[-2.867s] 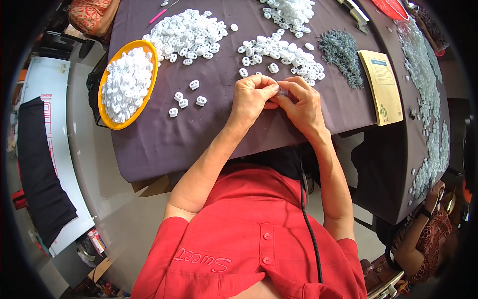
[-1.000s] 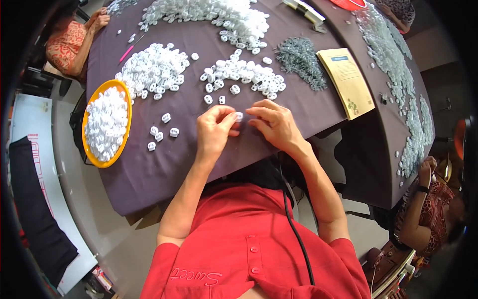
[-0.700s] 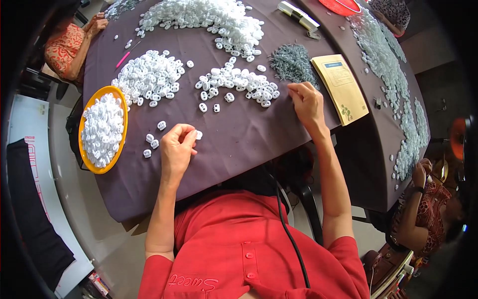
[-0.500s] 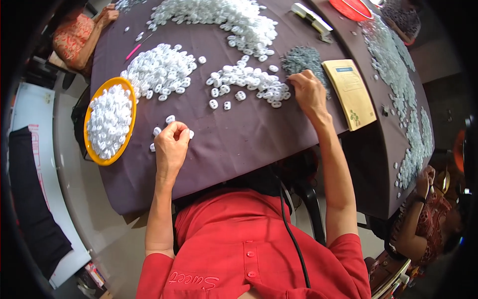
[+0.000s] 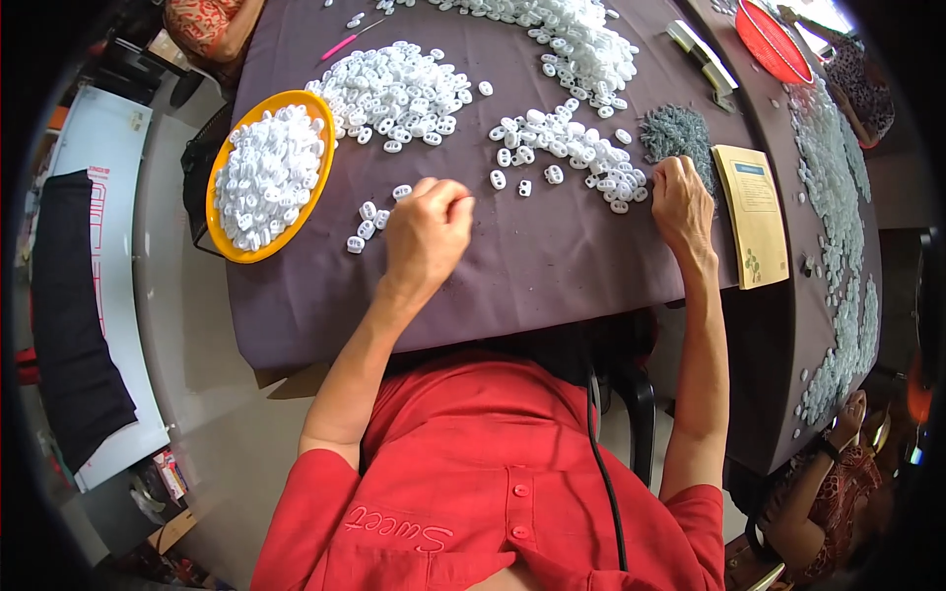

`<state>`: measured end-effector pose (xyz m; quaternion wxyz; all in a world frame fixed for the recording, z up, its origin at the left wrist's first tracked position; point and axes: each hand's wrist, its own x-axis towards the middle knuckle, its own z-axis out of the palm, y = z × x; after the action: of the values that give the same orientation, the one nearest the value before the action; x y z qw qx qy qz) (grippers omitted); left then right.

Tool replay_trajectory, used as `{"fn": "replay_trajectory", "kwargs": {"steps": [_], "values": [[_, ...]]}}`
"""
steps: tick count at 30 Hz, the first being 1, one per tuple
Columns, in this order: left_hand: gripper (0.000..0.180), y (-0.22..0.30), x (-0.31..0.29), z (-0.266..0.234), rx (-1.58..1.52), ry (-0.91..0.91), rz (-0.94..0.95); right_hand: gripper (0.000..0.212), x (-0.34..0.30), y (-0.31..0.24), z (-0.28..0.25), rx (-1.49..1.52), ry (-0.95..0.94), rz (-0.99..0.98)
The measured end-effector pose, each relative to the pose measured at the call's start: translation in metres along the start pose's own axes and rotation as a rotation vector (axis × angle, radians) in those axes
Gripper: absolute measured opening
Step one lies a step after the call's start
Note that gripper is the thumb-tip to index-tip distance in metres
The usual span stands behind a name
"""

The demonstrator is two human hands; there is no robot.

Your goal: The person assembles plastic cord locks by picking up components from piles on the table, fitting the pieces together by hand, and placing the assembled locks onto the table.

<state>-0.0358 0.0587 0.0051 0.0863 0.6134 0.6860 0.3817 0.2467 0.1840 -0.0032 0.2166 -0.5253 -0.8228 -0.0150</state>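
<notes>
My left hand [image 5: 429,236] is raised over the near part of the table, fingers curled closed. What they hold, if anything, is hidden. Just left of it lie several white oval cord-lock pieces [image 5: 368,210] with two holes. My right hand [image 5: 682,205] is also closed, at the near edge of a heap of small grey pieces [image 5: 675,133] too fine to make out. Its fingertips hide whatever they pinch. Between the hands, farther back, spreads a loose group of white cord-lock pieces [image 5: 581,148].
A yellow basin [image 5: 325,163] full of white pieces stands at left, beside a larger white heap [image 5: 404,94]. A pink-handled hook [image 5: 340,46] lies behind. On the right are a tan envelope [image 5: 757,231], a cutter-like tool [image 5: 702,59] and a red basket [image 5: 774,39]. Other people sit around.
The view has shifted, so the table appears farther right and up. My left hand has turned, and the white piece at its fingertips no longer shows. My right hand stays by the grey heap.
</notes>
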Motion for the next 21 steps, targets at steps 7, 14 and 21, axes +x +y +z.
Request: {"fn": "replay_trajectory", "kwargs": {"steps": [7,14,21], "values": [[0.009,0.030,0.014,0.048,0.030,-0.063,0.088,0.007,-0.010,-0.007,-0.013,0.101,0.084,0.024],[0.010,0.037,0.013,0.051,0.101,-0.129,0.089,0.009,-0.023,-0.005,-0.013,0.555,0.149,0.259],[0.009,0.032,0.013,0.043,-0.404,-0.313,-0.237,0.007,-0.034,-0.023,-0.017,0.865,0.021,0.535]]}}
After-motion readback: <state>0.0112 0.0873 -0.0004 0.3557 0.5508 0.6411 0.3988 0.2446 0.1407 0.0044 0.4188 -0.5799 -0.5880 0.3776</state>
